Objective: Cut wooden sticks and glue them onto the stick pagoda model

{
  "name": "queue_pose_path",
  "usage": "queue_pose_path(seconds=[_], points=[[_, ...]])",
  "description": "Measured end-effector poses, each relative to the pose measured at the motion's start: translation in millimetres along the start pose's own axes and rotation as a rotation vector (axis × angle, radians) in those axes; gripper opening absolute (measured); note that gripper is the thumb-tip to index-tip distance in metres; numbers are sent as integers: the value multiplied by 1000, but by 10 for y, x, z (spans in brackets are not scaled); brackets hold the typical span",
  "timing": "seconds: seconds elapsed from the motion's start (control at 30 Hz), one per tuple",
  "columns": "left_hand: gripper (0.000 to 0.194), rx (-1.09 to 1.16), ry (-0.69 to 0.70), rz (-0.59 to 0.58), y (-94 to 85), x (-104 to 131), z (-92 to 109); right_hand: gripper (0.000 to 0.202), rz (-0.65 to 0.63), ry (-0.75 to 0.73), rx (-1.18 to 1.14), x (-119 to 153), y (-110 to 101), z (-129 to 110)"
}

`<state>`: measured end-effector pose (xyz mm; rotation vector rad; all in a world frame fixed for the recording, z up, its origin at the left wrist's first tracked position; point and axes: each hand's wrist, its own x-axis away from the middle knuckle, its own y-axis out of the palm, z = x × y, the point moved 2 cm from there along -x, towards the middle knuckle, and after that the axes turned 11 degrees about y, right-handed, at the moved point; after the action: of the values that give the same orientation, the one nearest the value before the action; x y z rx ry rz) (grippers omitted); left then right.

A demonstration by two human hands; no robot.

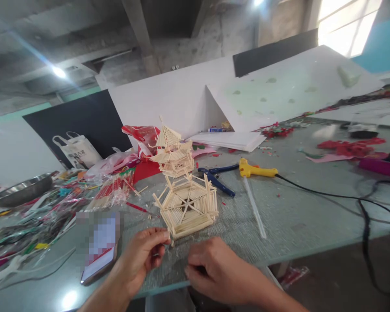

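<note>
A six-sided base of pale wooden sticks [195, 208] lies in front of me, with short posts and rails around its rim. My left hand [146, 251] is closed in a pinch at its near left corner, fingertips by the corner post; what they hold is too small to make out. Just in front of the base, my right hand [217, 268] is curled with its fingers bent in, apart from the sticks. Its palm side is hidden. Behind the base stands a tiered stick tower [173, 151] with a pointed roof.
Blue-handled pliers [219, 180] and a yellow glue gun [258, 169] with a clear glue stick [254, 208] lie to the right; its black cord trails rightward. A phone [100, 251] is at left, near bagged craft materials [52, 212] and a metal bowl [22, 188]. White boards [234, 141] lie behind.
</note>
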<state>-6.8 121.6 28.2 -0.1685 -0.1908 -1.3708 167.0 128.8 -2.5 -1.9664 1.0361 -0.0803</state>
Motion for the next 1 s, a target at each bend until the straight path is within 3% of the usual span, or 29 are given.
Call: queue_pose_path(seconds=[1.0], points=[[28, -52, 8, 55, 118, -44, -71, 16, 21, -13, 18, 10, -14, -4]])
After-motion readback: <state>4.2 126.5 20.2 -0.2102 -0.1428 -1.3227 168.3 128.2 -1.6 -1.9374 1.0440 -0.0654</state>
